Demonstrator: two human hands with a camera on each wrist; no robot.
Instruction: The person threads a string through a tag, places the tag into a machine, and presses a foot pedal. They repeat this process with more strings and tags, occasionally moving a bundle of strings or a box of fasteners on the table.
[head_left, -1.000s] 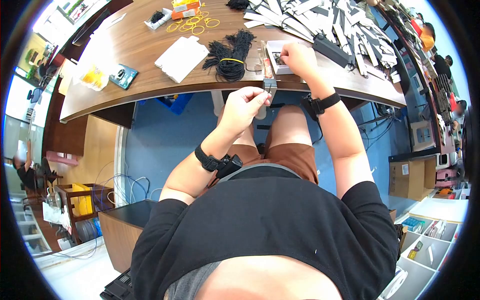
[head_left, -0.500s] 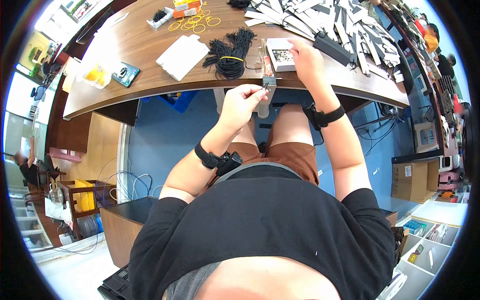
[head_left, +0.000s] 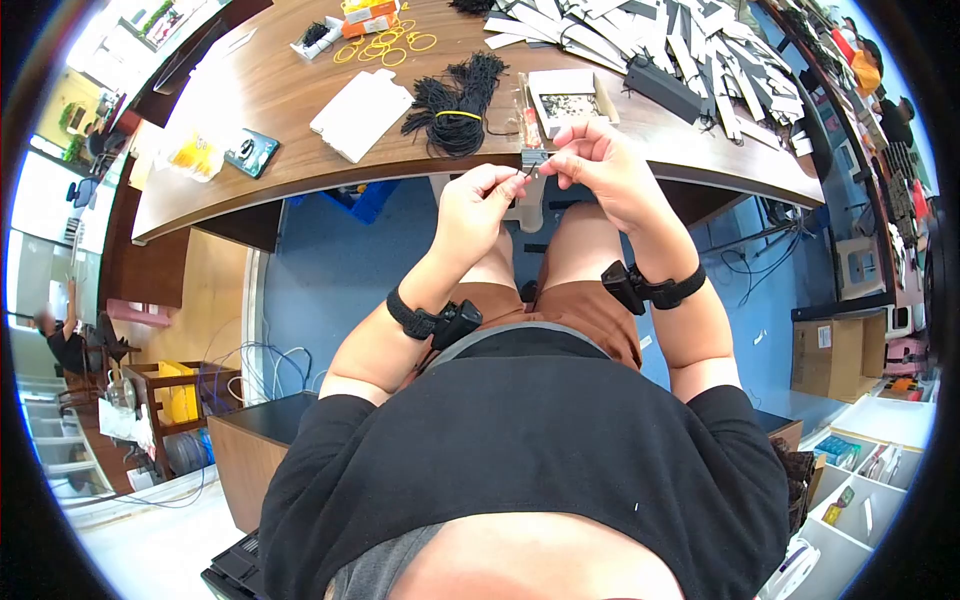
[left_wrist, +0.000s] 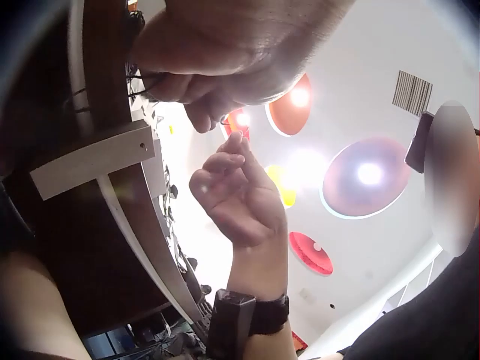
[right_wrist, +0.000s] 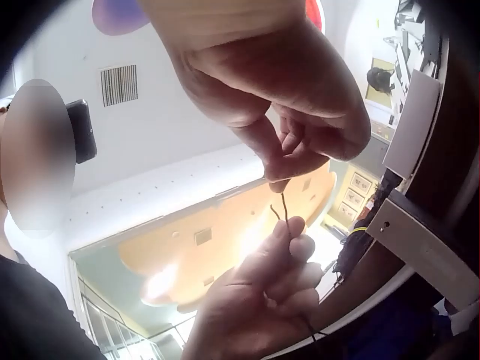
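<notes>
In the head view my left hand (head_left: pixel 470 215) pinches a thin black cord between thumb and forefinger, just off the table's front edge. Two cord ends (right_wrist: pixel 286 210) stick up from those fingertips in the right wrist view. My right hand (head_left: pixel 622 180) faces it, thumb and forefinger pinched together right at the longer cord end. A tiny part between the right fingertips is mostly hidden. Behind the hands, a white box (head_left: pixel 560 82) holds many small pieces (head_left: pixel 570 106). A grey metal block (head_left: pixel 535 158) sits at the table edge close by.
A bundle of black cords (head_left: pixel 455 125) tied with a yellow band lies left of the box. Further left are a white carton (head_left: pixel 360 115) and a phone-sized teal packet (head_left: pixel 252 154). A heap of black and white strips (head_left: pixel 690 60) and a long black box (head_left: pixel 663 90) lie right.
My right hand has left the white box and come down and left to the left fingertips. The left hand has stayed nearly in place with the cord.
</notes>
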